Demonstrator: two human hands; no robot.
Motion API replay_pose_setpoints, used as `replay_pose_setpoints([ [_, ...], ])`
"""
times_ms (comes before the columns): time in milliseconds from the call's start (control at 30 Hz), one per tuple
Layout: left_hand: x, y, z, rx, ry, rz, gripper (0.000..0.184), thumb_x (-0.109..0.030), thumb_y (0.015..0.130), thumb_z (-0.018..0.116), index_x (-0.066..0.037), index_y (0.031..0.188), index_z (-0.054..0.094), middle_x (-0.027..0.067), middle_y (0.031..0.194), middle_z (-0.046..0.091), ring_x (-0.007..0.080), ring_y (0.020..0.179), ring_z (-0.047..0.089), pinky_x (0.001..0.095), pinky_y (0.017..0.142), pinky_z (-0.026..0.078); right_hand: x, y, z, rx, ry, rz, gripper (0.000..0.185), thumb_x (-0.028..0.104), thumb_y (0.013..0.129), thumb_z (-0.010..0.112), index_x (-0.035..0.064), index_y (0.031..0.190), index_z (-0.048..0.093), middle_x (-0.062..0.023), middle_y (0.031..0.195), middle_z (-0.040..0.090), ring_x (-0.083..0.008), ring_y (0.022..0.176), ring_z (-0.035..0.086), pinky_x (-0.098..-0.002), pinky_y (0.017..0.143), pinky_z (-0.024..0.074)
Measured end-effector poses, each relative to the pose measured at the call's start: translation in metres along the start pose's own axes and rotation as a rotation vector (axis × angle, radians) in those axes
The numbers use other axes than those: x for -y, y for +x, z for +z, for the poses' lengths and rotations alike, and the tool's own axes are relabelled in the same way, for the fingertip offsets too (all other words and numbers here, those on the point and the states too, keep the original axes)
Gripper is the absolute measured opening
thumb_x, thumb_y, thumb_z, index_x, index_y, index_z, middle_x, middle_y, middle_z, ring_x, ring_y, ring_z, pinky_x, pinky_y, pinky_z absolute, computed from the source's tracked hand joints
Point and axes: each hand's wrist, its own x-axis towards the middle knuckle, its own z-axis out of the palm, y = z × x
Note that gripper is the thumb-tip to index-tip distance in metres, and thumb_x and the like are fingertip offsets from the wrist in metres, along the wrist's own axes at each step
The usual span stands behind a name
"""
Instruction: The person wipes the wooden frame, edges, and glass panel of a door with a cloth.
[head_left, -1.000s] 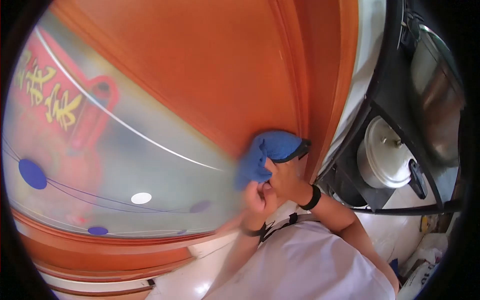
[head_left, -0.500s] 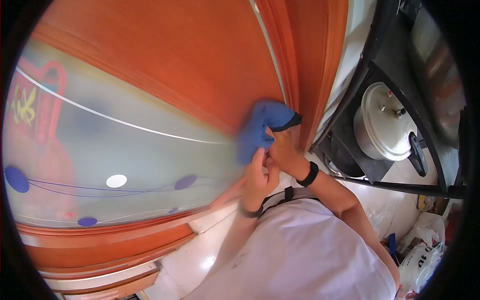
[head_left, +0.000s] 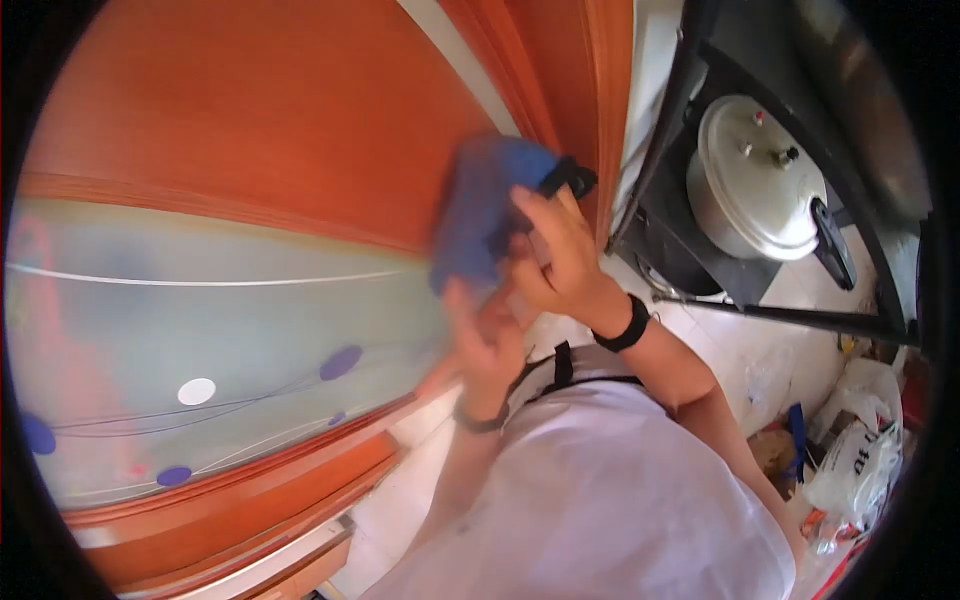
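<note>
Your right hand's fingers (head_left: 527, 207) are partly bent and spread, one reaching up and left to the black edging of a blue cloth (head_left: 478, 205); whether they pinch it, the view does not show. Your left hand's fingers (head_left: 458, 305) are blurred but parted and loosely extended, pointing up at the cloth's lower edge; contact there cannot be told.

Behind the fingers, your right hand (head_left: 568, 270) sits higher and to the right, its wrist in a black band (head_left: 632, 325), the forearm slanting down and right to a bent elbow. Your left hand (head_left: 490, 360) is lower and to the left, close to the right one, with a dark band (head_left: 480, 420) at the wrist and the forearm running down beside your white shirt (head_left: 600, 490).

The cloth, also blurred, lies over the lower right part of a glossy orange panel (head_left: 240, 110). Below that panel is a grey-green one (head_left: 250, 330) with purple and white ovals and thin curved lines.

Off to the right, a silver lidded pot (head_left: 745, 180) with a black handle (head_left: 832, 245) sits within a dark frame (head_left: 780, 318). Plastic bags (head_left: 850, 475) lie at lower right.
</note>
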Motion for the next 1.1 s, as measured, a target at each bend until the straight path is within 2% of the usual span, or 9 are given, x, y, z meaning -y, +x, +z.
replay_pose_setpoints([
  [167,0.003,-0.009,-0.005,-0.034,-0.058,-0.199,0.059,0.001,0.084,0.045,0.006,0.137,0.021,0.0209,0.136,0.030,0.0322,0.120,0.043,0.0454,0.098,0.039,-0.010,-0.016,0.004,0.101,-0.001,0.128,0.061,-0.010,0.067,0.052,-0.0039,0.127,0.040,-0.0279,0.122,0.046,-0.0453,0.110,0.047,-0.0454,0.093,0.0386],
  [333,0.003,-0.007,-0.013,0.028,0.092,-0.125,0.054,0.001,0.085,0.046,0.010,0.134,0.025,0.0237,0.133,0.032,0.0329,0.114,0.048,0.0452,0.095,0.044,0.003,-0.009,0.010,0.048,0.005,0.169,0.068,-0.010,0.068,0.052,-0.0055,0.132,0.033,-0.0274,0.128,0.042,-0.0470,0.113,0.044,-0.0456,0.098,0.0345],
  [467,-0.002,0.001,-0.017,0.068,0.081,-0.152,0.050,0.000,0.085,0.048,0.011,0.131,0.030,0.0250,0.129,0.037,0.0334,0.110,0.051,0.0427,0.095,0.044,-0.002,-0.002,0.023,0.084,-0.150,0.124,0.071,0.009,0.065,0.064,-0.0053,0.129,0.036,-0.0238,0.098,0.054,-0.0419,0.088,0.049,-0.0484,0.084,0.0371],
  [600,0.009,0.006,-0.022,0.297,0.446,-0.087,0.048,-0.001,0.085,0.048,0.011,0.129,0.034,0.0242,0.125,0.041,0.0326,0.107,0.054,0.0403,0.095,0.043,-0.019,-0.025,0.036,0.192,-0.271,0.248,0.087,0.016,0.062,0.069,-0.0067,0.135,0.027,-0.0264,0.106,0.051,-0.0428,0.098,0.047,-0.0501,0.092,0.0330],
  [700,0.013,0.010,-0.015,0.356,0.415,-0.071,0.052,-0.003,0.086,0.049,0.010,0.133,0.030,0.0223,0.121,0.046,0.0307,0.107,0.054,0.0394,0.093,0.044,-0.032,-0.040,0.037,0.196,-0.266,0.287,0.093,0.017,0.061,0.069,-0.0067,0.137,0.022,-0.0284,0.111,0.047,-0.0431,0.103,0.045,-0.0488,0.094,0.0323],
  [833,0.016,0.007,-0.007,0.299,0.041,-0.203,0.070,-0.002,0.081,0.051,0.004,0.142,0.017,0.0229,0.134,0.040,0.0280,0.122,0.042,0.0365,0.103,0.030,0.001,-0.023,0.018,0.251,-0.180,0.480,0.095,0.017,0.062,0.068,-0.0066,0.139,0.017,-0.0299,0.115,0.042,-0.0440,0.107,0.043,-0.0447,0.096,0.0339],
  [933,0.011,0.006,-0.007,0.288,-0.077,-0.305,0.069,-0.003,0.082,0.050,0.003,0.142,0.016,0.0229,0.135,0.038,0.0276,0.124,0.039,0.0358,0.104,0.028,-0.001,-0.019,0.017,0.210,-0.187,0.376,0.096,0.016,0.063,0.067,-0.0061,0.140,0.015,-0.0291,0.114,0.043,-0.0435,0.107,0.043,-0.0441,0.094,0.0354],
  [1000,0.006,0.010,-0.004,0.318,-0.024,-0.447,0.067,-0.003,0.083,0.048,0.003,0.142,0.016,0.0215,0.137,0.036,0.0265,0.125,0.038,0.0355,0.105,0.027,-0.013,-0.033,0.023,0.192,-0.171,0.408,0.095,0.015,0.064,0.066,-0.0057,0.140,0.014,-0.0287,0.118,0.042,-0.0436,0.111,0.042,-0.0449,0.096,0.0347],
  [1100,0.036,-0.006,-0.006,0.404,0.144,-0.330,0.065,-0.003,0.085,0.047,0.002,0.143,0.016,0.0191,0.139,0.034,0.0245,0.126,0.037,0.0344,0.105,0.028,-0.029,-0.059,0.033,0.142,-0.124,0.477,0.089,0.012,0.066,0.064,-0.0055,0.140,0.016,-0.0280,0.124,0.041,-0.0434,0.116,0.040,-0.0451,0.100,0.0323],
])
